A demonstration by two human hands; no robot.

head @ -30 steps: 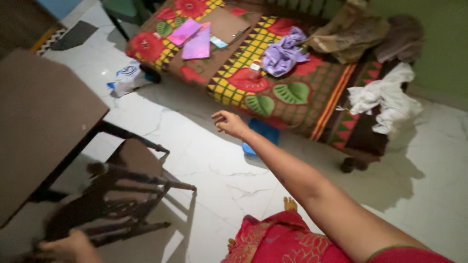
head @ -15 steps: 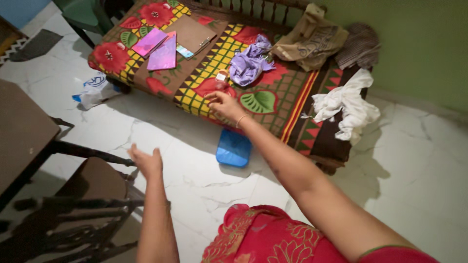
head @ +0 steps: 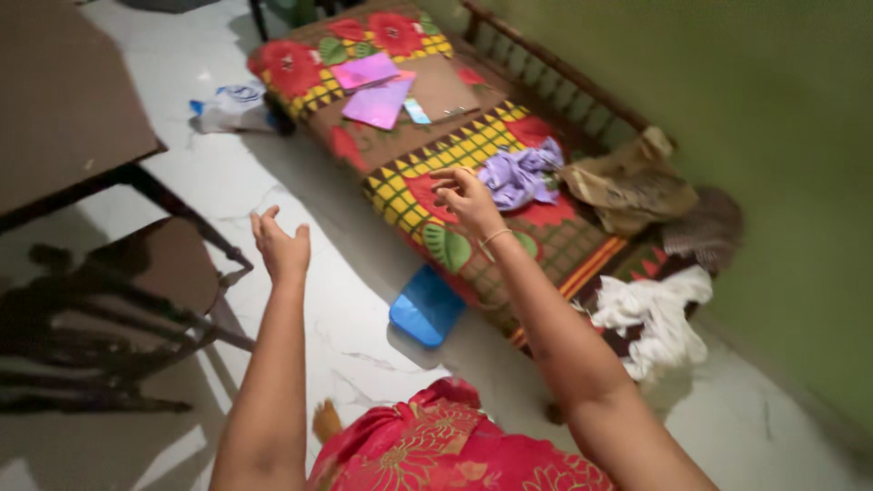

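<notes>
Lilac cloth: a crumpled lilac cloth (head: 520, 175) lies bunched on the bed (head: 473, 136), just right of centre in the frame, near the bed's far rail.
Right hand: the right hand (head: 466, 196) hovers just left of that cloth, its fingers (head: 446, 182) spread and loosely curled, holding nothing; whether a fingertip touches the fabric cannot be told.
Left hand: the left hand (head: 280, 247) is raised over the marble floor (head: 346, 300) at centre left, palm open, fingers apart, empty.
Handling: the cloth looks soft, light and limp, so it would likely sag and trail when lifted; it is neither fragile nor slippery.
Where to hold: a pinch into the thick bunched middle should gather most of it; a loose edge would let it unfold.
Nearby on the bed: a tan garment (head: 627, 186) to the right, a white cloth (head: 659, 314) hanging off the lower right end, pink papers (head: 373, 86) at the upper centre.
Elsewhere: a blue flat object (head: 426, 305) on the floor beside the bed, and a dark wooden chair (head: 109, 309) at the left.
</notes>
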